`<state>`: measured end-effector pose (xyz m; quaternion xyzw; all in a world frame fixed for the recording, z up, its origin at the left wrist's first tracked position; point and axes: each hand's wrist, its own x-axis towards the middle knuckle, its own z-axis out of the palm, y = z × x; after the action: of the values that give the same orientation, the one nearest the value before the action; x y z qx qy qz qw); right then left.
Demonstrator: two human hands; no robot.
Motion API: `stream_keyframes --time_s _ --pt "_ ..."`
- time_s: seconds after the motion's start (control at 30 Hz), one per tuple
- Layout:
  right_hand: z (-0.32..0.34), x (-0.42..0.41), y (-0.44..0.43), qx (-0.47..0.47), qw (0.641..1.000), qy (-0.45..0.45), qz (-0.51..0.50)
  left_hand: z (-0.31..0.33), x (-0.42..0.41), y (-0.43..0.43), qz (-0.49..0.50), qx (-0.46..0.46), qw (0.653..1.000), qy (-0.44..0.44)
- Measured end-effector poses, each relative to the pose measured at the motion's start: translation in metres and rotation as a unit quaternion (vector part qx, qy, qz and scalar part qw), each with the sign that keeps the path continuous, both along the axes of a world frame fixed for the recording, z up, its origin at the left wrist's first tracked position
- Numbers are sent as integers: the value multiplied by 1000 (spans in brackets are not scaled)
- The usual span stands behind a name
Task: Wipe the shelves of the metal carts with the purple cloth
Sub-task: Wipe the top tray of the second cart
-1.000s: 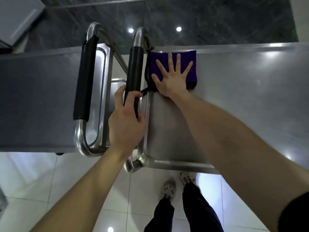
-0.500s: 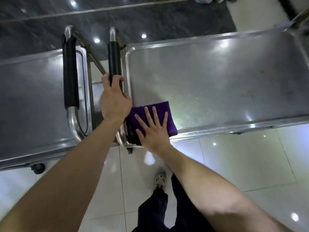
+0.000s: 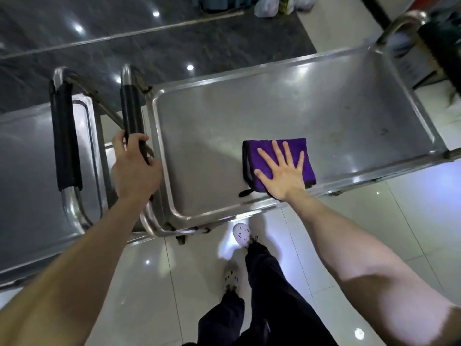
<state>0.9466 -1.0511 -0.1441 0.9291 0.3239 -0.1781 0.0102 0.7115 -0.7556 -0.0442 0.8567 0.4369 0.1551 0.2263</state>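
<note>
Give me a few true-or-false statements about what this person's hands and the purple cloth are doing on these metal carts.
1. The right hand lies flat, fingers spread, on the purple cloth. True.
2. The cloth sits on the left cart's shelf. False: it is on the right cart's top shelf, near the front edge.
3. The left hand holds the right cart's black handle. True.
4. The cloth is crumpled into a ball. False: it lies folded flat.
5. The left cart's handle is gripped. False: no hand touches it.
</note>
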Motion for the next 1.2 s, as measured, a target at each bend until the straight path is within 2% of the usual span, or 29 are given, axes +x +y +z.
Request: stream_keyframes --time_s 0.27,0.4,0.57,0.77,0.97,1.1,1.2 --pt "-4 133 81 14 1000 7 -27 -4 -3 -2 11 27 999 23" --pt "-10 163 156 22 999 1 -45 -3 -3 -5 20 20 999 38" --pt "-17 135 258 52 999 -11 8 2 3 -8 38 18 998 48" --pt "-25 35 347 78 982 1 171 4 2 -7 39 25 998 52" --pt "-23 -12 321 81 980 2 181 4 2 -2 32 46 997 50" --pt "-18 -83 237 115 974 18 196 8 5 -3 33 40 997 53" --pt "-19 -133 170 93 968 11 234 9 6 -4 29 41 997 55"
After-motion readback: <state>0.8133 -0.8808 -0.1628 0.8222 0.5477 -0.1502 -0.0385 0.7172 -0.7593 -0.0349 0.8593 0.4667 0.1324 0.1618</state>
